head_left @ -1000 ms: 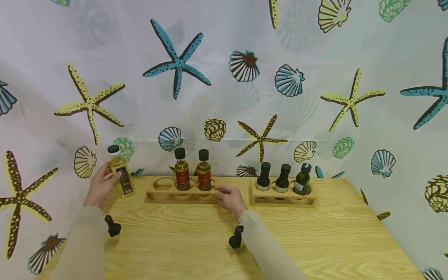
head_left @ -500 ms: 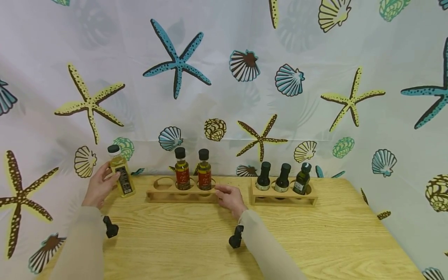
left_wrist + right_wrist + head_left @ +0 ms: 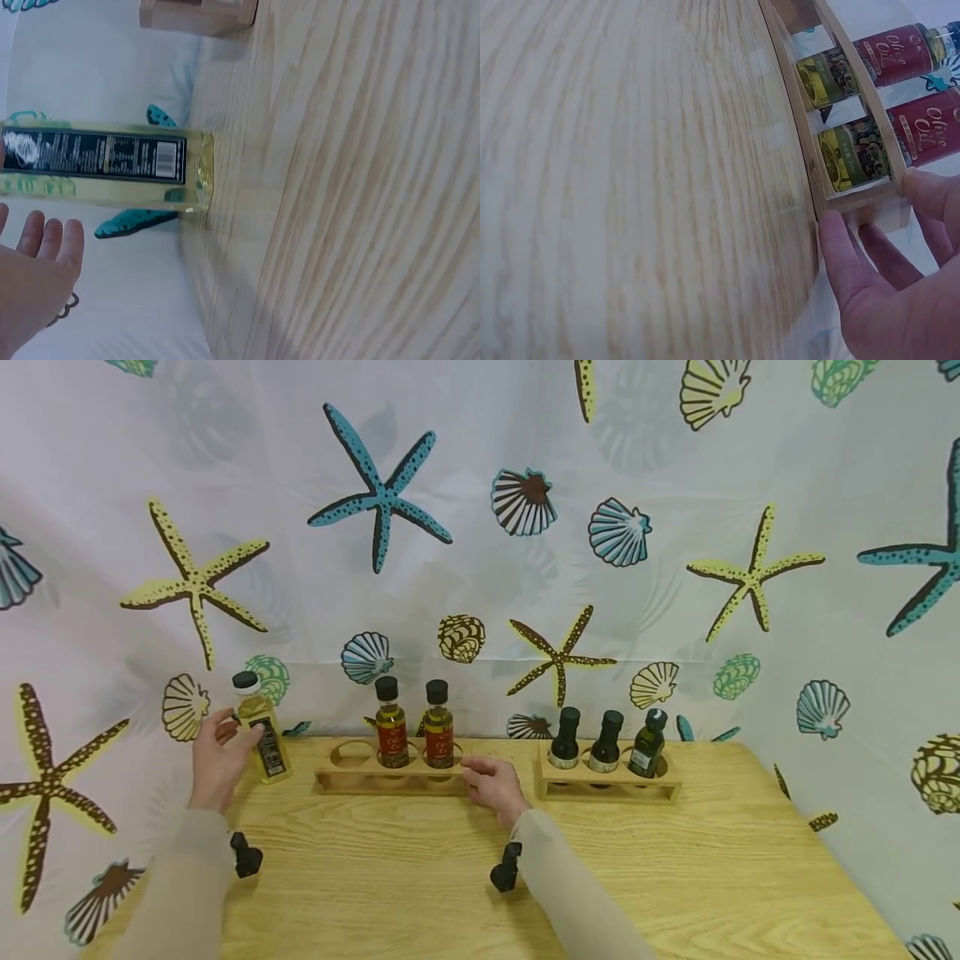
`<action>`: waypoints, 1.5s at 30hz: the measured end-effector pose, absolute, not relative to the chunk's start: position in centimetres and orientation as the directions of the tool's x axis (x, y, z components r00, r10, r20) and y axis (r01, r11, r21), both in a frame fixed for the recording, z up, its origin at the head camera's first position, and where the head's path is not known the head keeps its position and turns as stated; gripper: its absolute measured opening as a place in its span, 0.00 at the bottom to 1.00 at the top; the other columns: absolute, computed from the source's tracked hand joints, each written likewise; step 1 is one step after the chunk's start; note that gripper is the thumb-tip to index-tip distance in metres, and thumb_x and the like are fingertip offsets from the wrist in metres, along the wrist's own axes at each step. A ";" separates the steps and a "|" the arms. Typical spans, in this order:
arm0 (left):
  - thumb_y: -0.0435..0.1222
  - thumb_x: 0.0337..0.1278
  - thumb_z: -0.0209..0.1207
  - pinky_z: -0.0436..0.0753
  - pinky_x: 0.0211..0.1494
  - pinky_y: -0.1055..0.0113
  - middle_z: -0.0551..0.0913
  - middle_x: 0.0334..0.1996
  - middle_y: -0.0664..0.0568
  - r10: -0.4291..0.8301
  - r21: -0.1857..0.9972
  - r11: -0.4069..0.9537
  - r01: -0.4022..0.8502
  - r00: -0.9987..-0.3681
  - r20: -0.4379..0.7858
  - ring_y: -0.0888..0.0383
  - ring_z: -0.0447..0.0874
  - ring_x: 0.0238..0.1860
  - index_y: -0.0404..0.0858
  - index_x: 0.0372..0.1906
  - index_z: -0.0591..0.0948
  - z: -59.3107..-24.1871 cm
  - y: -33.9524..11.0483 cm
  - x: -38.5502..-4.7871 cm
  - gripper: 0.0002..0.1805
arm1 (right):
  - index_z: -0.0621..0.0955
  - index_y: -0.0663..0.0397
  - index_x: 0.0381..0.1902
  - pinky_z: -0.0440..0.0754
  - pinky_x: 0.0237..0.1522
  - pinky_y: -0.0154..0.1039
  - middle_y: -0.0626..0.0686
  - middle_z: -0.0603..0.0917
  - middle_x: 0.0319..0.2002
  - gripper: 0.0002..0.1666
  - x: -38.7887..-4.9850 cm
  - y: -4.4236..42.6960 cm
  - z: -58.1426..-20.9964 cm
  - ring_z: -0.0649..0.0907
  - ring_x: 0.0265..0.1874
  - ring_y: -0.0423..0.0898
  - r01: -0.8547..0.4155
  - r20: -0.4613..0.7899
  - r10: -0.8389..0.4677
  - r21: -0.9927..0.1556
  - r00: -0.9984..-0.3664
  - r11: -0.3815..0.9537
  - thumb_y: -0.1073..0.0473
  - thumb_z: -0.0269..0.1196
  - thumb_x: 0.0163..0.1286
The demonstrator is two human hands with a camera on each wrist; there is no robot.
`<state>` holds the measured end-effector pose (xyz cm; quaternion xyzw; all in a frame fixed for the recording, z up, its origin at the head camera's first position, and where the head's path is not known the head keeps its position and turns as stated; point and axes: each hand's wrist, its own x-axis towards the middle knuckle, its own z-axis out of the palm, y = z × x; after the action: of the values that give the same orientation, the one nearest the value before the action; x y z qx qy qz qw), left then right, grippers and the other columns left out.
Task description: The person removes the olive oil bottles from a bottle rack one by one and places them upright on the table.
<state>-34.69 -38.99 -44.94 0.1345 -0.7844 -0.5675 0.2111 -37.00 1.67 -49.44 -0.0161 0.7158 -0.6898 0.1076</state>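
At the left, a clear square bottle of pale yellow oil [image 3: 262, 737] with a dark cap stands beside the wooden rack [image 3: 356, 787]. My left hand [image 3: 217, 756] is at its left side; the thumb overlaps the bottle, while the other fingers are spread away from it. The left wrist view shows a gap between these fingers [image 3: 51, 238] and the oil bottle. Two red-labelled olive oil bottles [image 3: 392, 735] sit in the rack, whose left hole holds no bottle. At the rack's right end, my right hand [image 3: 495, 787] grips the end piece with thumb and fingers.
Right of my right hand, a second wooden rack [image 3: 609, 795] holds three small dark bottles [image 3: 604, 743]. Behind the wooden table [image 3: 390, 868] hangs a white curtain [image 3: 465, 560] printed with starfish and shells.
My left hand's fingers have loosened and drawn left, away from the oil bottle. The bottle stays in about the same spot. My right hand keeps still on the rack.
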 end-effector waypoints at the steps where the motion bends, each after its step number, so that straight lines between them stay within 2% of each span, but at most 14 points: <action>1: 0.49 0.68 0.55 0.65 0.70 0.50 0.58 0.72 0.40 -0.472 0.947 0.320 0.027 -0.862 0.184 0.45 0.56 0.72 0.44 0.78 0.53 -44.9 -38.8 -34.7 0.40 | 0.83 0.50 0.57 0.81 0.55 0.49 0.53 0.81 0.59 0.17 -37.0 1.6 -49.4 0.80 0.59 0.52 0.124 -0.131 -0.175 -0.991 -0.976 0.046 0.59 0.60 0.73; 4: 0.47 0.67 0.57 0.69 0.65 0.58 0.64 0.68 0.45 -0.544 0.948 0.316 0.027 -0.814 0.204 0.50 0.63 0.67 0.44 0.76 0.59 -45.0 -38.4 -34.7 0.37 | 0.83 0.50 0.57 0.82 0.55 0.49 0.53 0.80 0.59 0.17 -37.1 1.5 -49.4 0.80 0.59 0.52 0.121 -0.126 -0.183 -0.992 -0.975 0.042 0.60 0.59 0.73; 7: 0.46 0.65 0.60 0.71 0.58 0.66 0.71 0.59 0.53 -0.601 0.958 0.284 0.049 -0.769 0.218 0.58 0.69 0.58 0.45 0.72 0.65 -45.0 -37.8 -34.7 0.33 | 0.83 0.50 0.57 0.82 0.54 0.49 0.53 0.80 0.60 0.17 -37.1 1.4 -49.3 0.80 0.59 0.52 0.121 -0.126 -0.178 -0.992 -0.976 0.041 0.60 0.59 0.73; 11: 0.43 0.63 0.62 0.71 0.51 0.73 0.71 0.51 0.61 -0.666 0.977 0.181 0.116 -0.717 0.208 0.68 0.68 0.48 0.46 0.68 0.70 -44.9 -36.5 -34.6 0.29 | 0.83 0.50 0.58 0.81 0.55 0.50 0.53 0.80 0.60 0.17 -37.1 1.4 -49.1 0.80 0.59 0.50 0.121 -0.126 -0.170 -0.992 -0.977 0.036 0.59 0.60 0.73; 14: 0.40 0.62 0.64 0.70 0.49 0.74 0.72 0.48 0.60 -0.706 0.983 0.072 0.171 -0.687 0.171 0.69 0.69 0.45 0.44 0.66 0.73 -45.0 -35.3 -34.5 0.27 | 0.83 0.51 0.58 0.81 0.56 0.50 0.54 0.80 0.60 0.17 -37.0 1.6 -49.3 0.80 0.59 0.51 0.118 -0.121 -0.170 -0.993 -0.978 0.029 0.60 0.60 0.73; 20: 0.38 0.61 0.64 0.71 0.42 0.76 0.75 0.38 0.62 -0.746 0.985 -0.061 0.159 -0.663 0.061 0.68 0.71 0.38 0.42 0.57 0.78 -45.3 -33.6 -34.1 0.19 | 0.83 0.51 0.58 0.81 0.56 0.50 0.55 0.78 0.63 0.17 -36.9 1.8 -49.7 0.79 0.60 0.52 0.130 -0.133 -0.180 -0.991 -0.975 0.026 0.60 0.60 0.73; 23: 0.36 0.60 0.65 0.72 0.36 0.78 0.76 0.34 0.63 -0.740 0.980 -0.086 0.179 -0.670 0.058 0.68 0.72 0.36 0.40 0.52 0.80 -45.5 -32.9 -34.1 0.15 | 0.83 0.50 0.58 0.81 0.56 0.50 0.55 0.78 0.63 0.17 -37.0 1.8 -49.7 0.80 0.59 0.51 0.135 -0.137 -0.177 -0.991 -0.975 0.020 0.60 0.60 0.73; 27: 0.33 0.59 0.65 0.74 0.30 0.79 0.78 0.28 0.62 -0.715 0.968 -0.076 0.240 -0.690 0.115 0.68 0.75 0.30 0.37 0.47 0.82 -45.8 -31.6 -34.5 0.12 | 0.83 0.51 0.57 0.81 0.56 0.50 0.54 0.79 0.61 0.17 -37.1 1.8 -49.6 0.80 0.58 0.50 0.134 -0.134 -0.163 -0.991 -0.977 0.010 0.61 0.59 0.73; 32: 0.32 0.60 0.65 0.76 0.30 0.78 0.79 0.24 0.61 -0.677 0.956 -0.021 0.292 -0.708 0.201 0.67 0.78 0.27 0.39 0.40 0.85 -45.9 -29.8 -35.0 0.05 | 0.83 0.51 0.57 0.81 0.56 0.49 0.54 0.80 0.59 0.17 -37.1 1.7 -49.2 0.81 0.58 0.50 0.138 -0.137 -0.166 -0.990 -0.977 0.007 0.61 0.59 0.73; 39: 0.32 0.59 0.65 0.80 0.30 0.76 0.81 0.26 0.62 -0.602 0.960 0.013 0.279 -0.765 0.230 0.65 0.80 0.29 0.35 0.44 0.85 -45.6 -27.9 -35.9 0.09 | 0.82 0.53 0.58 0.81 0.56 0.49 0.55 0.80 0.60 0.18 -37.0 1.6 -48.9 0.79 0.60 0.54 0.133 -0.130 -0.172 -0.991 -0.977 -0.004 0.61 0.58 0.74; 45: 0.35 0.60 0.65 0.77 0.31 0.78 0.79 0.25 0.66 -0.572 0.970 0.096 0.224 -0.785 0.238 0.64 0.78 0.30 0.36 0.44 0.85 -46.2 -26.9 -36.2 0.09 | 0.83 0.53 0.58 0.81 0.56 0.49 0.56 0.80 0.60 0.17 -36.8 1.6 -49.1 0.80 0.59 0.53 0.138 -0.137 -0.166 -0.990 -0.977 0.008 0.61 0.60 0.73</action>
<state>-36.16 -26.90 -46.21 0.1287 -0.6760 -0.6598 0.3020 -36.80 1.63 -49.10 -0.0100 0.7016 -0.7043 0.1077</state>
